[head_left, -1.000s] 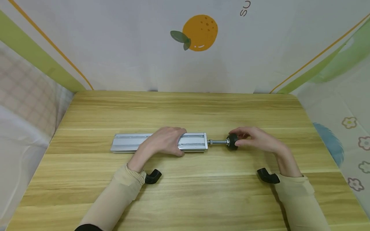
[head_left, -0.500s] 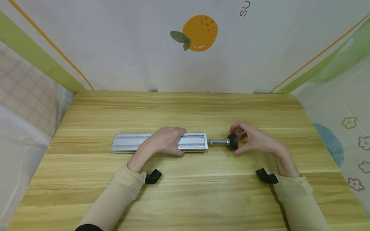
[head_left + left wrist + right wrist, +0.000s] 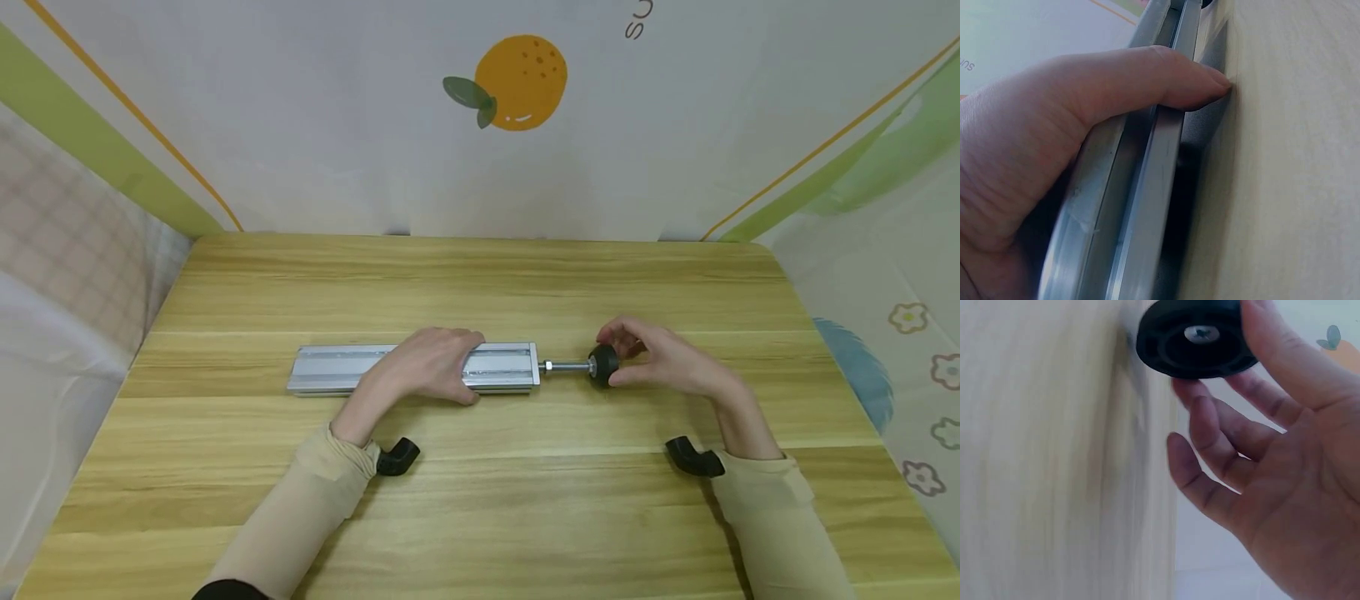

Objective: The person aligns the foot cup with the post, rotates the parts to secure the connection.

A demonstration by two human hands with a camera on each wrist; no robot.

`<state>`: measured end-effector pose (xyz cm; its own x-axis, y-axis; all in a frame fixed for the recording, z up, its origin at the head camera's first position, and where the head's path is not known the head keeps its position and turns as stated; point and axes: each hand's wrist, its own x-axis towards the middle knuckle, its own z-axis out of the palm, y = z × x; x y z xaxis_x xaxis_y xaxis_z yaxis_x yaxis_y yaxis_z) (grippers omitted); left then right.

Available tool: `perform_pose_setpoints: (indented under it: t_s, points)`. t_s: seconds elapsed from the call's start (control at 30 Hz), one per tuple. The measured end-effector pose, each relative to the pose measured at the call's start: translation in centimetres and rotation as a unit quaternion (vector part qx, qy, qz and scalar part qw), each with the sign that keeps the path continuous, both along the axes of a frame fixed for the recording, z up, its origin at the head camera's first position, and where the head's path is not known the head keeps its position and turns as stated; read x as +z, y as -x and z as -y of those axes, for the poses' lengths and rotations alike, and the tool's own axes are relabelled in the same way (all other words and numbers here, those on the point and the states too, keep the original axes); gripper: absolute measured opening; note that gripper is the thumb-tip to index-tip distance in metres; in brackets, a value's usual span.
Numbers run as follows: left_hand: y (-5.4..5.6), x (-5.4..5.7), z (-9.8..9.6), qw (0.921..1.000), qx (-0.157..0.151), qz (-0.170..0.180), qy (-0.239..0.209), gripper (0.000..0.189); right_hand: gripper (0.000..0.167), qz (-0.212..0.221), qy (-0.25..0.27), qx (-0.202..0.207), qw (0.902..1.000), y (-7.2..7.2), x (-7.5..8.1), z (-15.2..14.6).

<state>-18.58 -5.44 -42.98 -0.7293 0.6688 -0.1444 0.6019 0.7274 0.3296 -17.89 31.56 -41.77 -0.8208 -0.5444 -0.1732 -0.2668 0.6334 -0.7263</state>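
A long silver aluminium profile [image 3: 504, 358] lies crosswise on the wooden table. My left hand [image 3: 427, 364] grips it from above near its right half, the thumb along the front side; the left wrist view shows that thumb [image 3: 1147, 78] across the grooved edge. From the profile's end plate a threaded rod [image 3: 572, 367] with a nut sticks out to the right. It carries the round black base of a levelling foot [image 3: 603, 367]. My right hand [image 3: 663, 358] pinches this base at its rim between thumb and fingers. Its hollow underside, with a screw head [image 3: 1202, 334], faces the right wrist camera.
Wood-grain table [image 3: 525, 517] spreads under both arms. A white cloth [image 3: 337, 108] with an orange printed on it hangs behind the back edge, and more printed cloth hangs at both sides. Black curved pieces [image 3: 695, 457] stick out from the sleeves at each wrist.
My right thumb and fingers spread away from the black base half a second ago and have closed back onto its rim. The left hand and the profile stay in place.
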Motion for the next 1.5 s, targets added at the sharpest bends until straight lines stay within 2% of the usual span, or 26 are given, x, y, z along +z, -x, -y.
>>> perform_pose_setpoints:
  t_s: [0.17,0.43,0.53,0.6,0.8,0.9,1.23,1.5]
  points:
    - [0.0,0.1,0.0,1.0000,0.000,0.001,0.000,0.051,0.040,0.019,-0.009,0.008,0.9997,-0.1,0.2,-0.2]
    - [0.0,0.1,0.0,1.0000,0.003,0.006,0.004,0.051,0.037,0.028,-0.016,0.009,0.9994,0.0,0.4,-0.2]
    - [0.0,0.1,0.0,1.0000,0.003,0.006,0.004,0.051,0.037,0.016,-0.017,0.010,0.9997,0.0,0.4,-0.1]
    - [0.0,0.0,0.0,1.0000,0.002,0.005,0.003,0.051,0.042,0.010,-0.013,0.007,0.9998,0.0,0.4,-0.1]
    - [0.1,-0.1,-0.1,1.0000,-0.003,-0.002,0.000,0.051,0.072,0.006,-0.005,0.014,0.9999,0.1,-0.1,0.4]
    - [0.1,-0.1,-0.1,1.0000,-0.003,-0.003,0.000,0.051,0.074,0.000,-0.004,0.018,0.9998,0.1,-0.3,0.6]
    - [0.0,0.1,-0.1,1.0000,-0.003,0.005,0.002,0.050,0.065,-0.006,-0.037,-0.010,0.9993,-0.2,0.1,0.7]
    - [0.1,0.0,-0.1,0.9999,-0.003,0.008,0.005,0.048,0.051,0.009,-0.047,0.027,0.9985,-0.2,0.4,0.0]
